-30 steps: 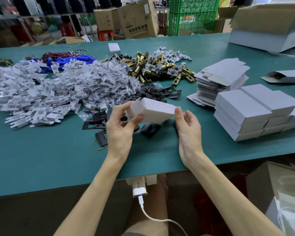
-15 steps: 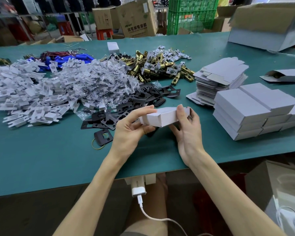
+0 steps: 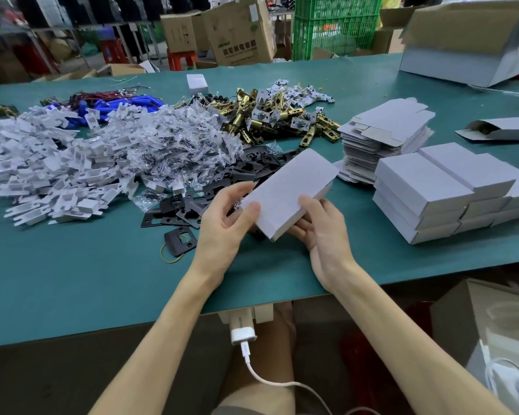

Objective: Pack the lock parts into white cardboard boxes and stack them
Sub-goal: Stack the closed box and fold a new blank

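Cardboard box [image 3: 288,190], white and closed, is gripped by left hand [image 3: 222,226] and right hand [image 3: 322,232], left of stacked boxes [image 3: 432,190].

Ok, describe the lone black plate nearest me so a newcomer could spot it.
On the green table, find the heap of flat black metal plates near the middle. One rounded-square black plate with a cut-out centre lies apart at the heap's near-left edge. It alone has a thin yellow rubber band looped beside it.
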`<act>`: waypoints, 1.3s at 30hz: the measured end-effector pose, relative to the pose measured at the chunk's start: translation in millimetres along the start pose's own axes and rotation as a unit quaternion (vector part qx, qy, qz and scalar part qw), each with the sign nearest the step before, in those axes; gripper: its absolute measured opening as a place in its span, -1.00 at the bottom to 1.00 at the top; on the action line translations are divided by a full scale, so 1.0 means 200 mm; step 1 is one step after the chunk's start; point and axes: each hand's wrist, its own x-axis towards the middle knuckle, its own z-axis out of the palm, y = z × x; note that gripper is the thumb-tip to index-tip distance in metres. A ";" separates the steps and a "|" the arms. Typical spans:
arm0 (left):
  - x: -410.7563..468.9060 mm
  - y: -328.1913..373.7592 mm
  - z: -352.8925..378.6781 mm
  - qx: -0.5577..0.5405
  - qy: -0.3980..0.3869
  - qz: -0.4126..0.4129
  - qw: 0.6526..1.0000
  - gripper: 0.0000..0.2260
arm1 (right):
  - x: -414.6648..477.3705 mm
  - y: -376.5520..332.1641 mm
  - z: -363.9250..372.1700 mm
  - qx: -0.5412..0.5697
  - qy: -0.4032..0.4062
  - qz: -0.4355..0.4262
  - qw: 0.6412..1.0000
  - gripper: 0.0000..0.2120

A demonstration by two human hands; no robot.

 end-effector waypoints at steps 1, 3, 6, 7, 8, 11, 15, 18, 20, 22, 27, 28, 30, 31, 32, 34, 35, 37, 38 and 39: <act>0.00 0.00 0.01 -0.009 0.008 -0.032 0.999 -0.64 | 0.00 0.00 0.00 0.006 0.001 -0.003 1.000 -0.80; 0.00 0.01 0.03 -0.034 -0.010 -0.089 0.995 -0.59 | 0.00 0.00 -0.01 0.022 0.002 -0.007 1.000 -0.83; 0.00 0.01 0.05 -0.027 -0.055 -0.089 0.994 -0.58 | 0.00 0.00 0.00 0.032 0.005 -0.008 0.999 -0.77; 0.00 0.01 0.05 -0.021 -0.061 -0.086 0.994 -0.59 | 0.00 0.00 0.00 0.030 0.004 -0.008 1.000 -0.76; 0.00 0.00 0.05 -0.016 -0.064 -0.084 0.994 -0.61 | 0.00 0.00 0.00 0.028 0.003 -0.008 1.000 -0.77; 0.00 0.00 0.04 -0.006 -0.074 -0.078 0.994 -0.70 | 0.00 0.00 0.00 0.031 0.003 -0.009 0.999 -0.83; 0.00 0.00 0.04 -0.006 -0.088 -0.062 0.994 -0.75 | 0.00 0.00 -0.01 0.029 0.005 -0.009 1.000 -0.80; 0.00 0.01 0.03 -0.001 -0.089 -0.059 0.994 -0.76 | 0.00 -0.01 0.00 0.022 0.003 -0.008 1.000 -0.74; 0.00 0.02 0.03 0.004 -0.088 -0.056 0.995 -0.75 | -0.01 -0.01 0.00 0.019 -0.001 -0.007 1.000 -0.71; 0.00 0.02 0.03 0.007 -0.087 -0.052 0.995 -0.73 | -0.01 -0.01 -0.01 0.019 0.000 -0.005 1.000 -0.72; -0.01 0.03 0.02 0.009 -0.085 -0.046 0.995 -0.67 | -0.01 -0.01 0.00 0.021 0.005 -0.001 1.000 -0.70; 0.00 0.03 0.02 0.008 -0.085 -0.046 0.995 -0.68 | -0.01 -0.02 0.00 0.022 0.005 -0.001 1.000 -0.69; 0.00 0.02 0.02 0.010 -0.082 -0.045 0.996 -0.68 | -0.01 -0.02 0.00 0.025 0.005 0.001 1.000 -0.70; 0.00 0.02 0.02 0.012 -0.082 -0.044 0.996 -0.68 | -0.01 -0.02 0.00 0.027 0.004 0.002 1.000 -0.72; 0.00 0.02 0.02 0.012 -0.081 -0.043 0.996 -0.69 | -0.01 -0.02 0.00 0.030 0.003 0.003 1.000 -0.74; 0.00 0.02 0.02 0.010 -0.080 -0.044 0.996 -0.68 | -0.01 -0.02 0.00 0.036 -0.001 0.004 0.999 -0.76; 0.00 0.02 0.02 0.011 -0.079 -0.046 0.996 -0.68 | -0.01 -0.02 0.00 0.037 -0.002 0.004 0.999 -0.76; 0.00 0.03 0.02 0.010 -0.077 -0.050 0.996 -0.68 | -0.02 -0.02 0.00 0.035 -0.006 0.002 0.999 -0.75; -0.01 0.03 0.02 0.009 -0.074 -0.051 0.996 -0.68 | -0.02 -0.02 0.00 0.033 -0.008 0.002 0.999 -0.74; -0.01 0.03 0.02 0.008 -0.071 -0.051 0.996 -0.68 | -0.02 -0.02 0.00 0.029 -0.011 0.001 1.000 -0.73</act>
